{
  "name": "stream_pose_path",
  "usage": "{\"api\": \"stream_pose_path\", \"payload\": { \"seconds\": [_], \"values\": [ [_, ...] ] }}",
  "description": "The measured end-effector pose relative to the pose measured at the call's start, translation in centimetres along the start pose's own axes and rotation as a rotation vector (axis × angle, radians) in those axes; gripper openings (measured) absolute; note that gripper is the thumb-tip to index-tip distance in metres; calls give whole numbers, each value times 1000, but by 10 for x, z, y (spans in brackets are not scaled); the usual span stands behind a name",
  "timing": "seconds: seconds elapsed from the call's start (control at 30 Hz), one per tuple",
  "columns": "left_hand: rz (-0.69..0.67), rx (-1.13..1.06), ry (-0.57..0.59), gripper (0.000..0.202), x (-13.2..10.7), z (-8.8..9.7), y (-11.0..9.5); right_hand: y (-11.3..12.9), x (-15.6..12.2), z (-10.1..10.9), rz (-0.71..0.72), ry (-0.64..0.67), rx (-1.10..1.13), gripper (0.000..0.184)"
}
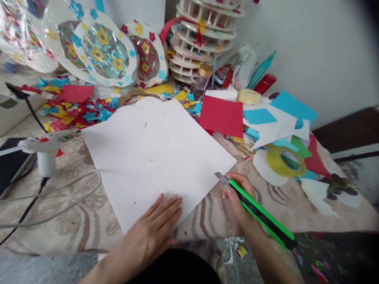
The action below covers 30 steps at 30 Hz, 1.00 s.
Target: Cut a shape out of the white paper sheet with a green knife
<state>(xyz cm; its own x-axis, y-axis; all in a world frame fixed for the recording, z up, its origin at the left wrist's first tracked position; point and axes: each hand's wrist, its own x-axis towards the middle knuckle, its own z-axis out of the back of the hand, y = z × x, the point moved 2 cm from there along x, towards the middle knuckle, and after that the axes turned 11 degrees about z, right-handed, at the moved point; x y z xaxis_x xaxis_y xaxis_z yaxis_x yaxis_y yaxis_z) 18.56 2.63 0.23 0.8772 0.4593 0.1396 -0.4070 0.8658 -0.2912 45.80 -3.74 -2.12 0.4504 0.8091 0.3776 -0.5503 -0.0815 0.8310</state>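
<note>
A large white sheet of board (166, 154) lies at an angle on the patterned tablecloth, with a few tiny red scraps on it. My left hand (156, 225) rests flat on its near edge, fingers stretched out. In my right hand (241, 193) is a green and black utility knife (260, 213), gripped near its front end. The knife's blade end (220, 177) points up and left, by the right edge of the board. Whether the blade touches the board I cannot tell.
Behind the board lie cut paper stars and scraps (89, 112), beside a red paper square (222, 116). Yellow tape (286, 161) and scissors (244, 152) lie right. A glue gun (45, 156) and cables are left. Decorated white ovals (106, 51) and a tiered structure (204, 35) stand behind.
</note>
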Motion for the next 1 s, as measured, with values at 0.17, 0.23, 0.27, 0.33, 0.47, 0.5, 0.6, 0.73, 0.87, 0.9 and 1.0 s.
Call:
{"api": "stream_pose_path", "payload": {
  "seconds": [0.17, 0.23, 0.27, 0.33, 0.47, 0.5, 0.6, 0.73, 0.87, 0.9, 1.0],
  "values": [
    [-2, -48, 93, 60, 16, -10, -14, 19, 23, -14, 308, 463, 15, 18],
    [10, -72, 89, 61, 17, -16, -15, 20, 35, -19, 382, 609, 86, 21],
    [17, -79, 81, 60, 17, -19, -14, 18, 40, -21, 395, 656, 118, 22],
    [23, -78, 68, 56, 16, -23, -13, 15, 49, -23, 396, 714, 163, 20],
    [6, -46, 45, 51, 15, -28, -11, 9, 60, -23, 361, 807, 159, 16],
    [3, -41, 39, 51, 15, -28, -11, 8, 62, -23, 378, 822, 159, 17],
    [6, -42, 25, 50, 15, -29, -10, 8, 66, -24, 469, 836, 167, 17],
    [11, -21, 15, 49, 14, -29, -11, 7, 69, -25, 505, 856, 192, 18],
    [11, -18, 6, 48, 17, -25, -12, 3, 71, -26, 494, 861, 232, 19],
    [9, -21, 6, 47, 19, -24, -12, 2, 71, -27, 510, 876, 241, 19],
    [0, -51, 1, 42, 23, -21, -12, 0, 73, -31, 579, 922, 263, 21]
  ]
}}
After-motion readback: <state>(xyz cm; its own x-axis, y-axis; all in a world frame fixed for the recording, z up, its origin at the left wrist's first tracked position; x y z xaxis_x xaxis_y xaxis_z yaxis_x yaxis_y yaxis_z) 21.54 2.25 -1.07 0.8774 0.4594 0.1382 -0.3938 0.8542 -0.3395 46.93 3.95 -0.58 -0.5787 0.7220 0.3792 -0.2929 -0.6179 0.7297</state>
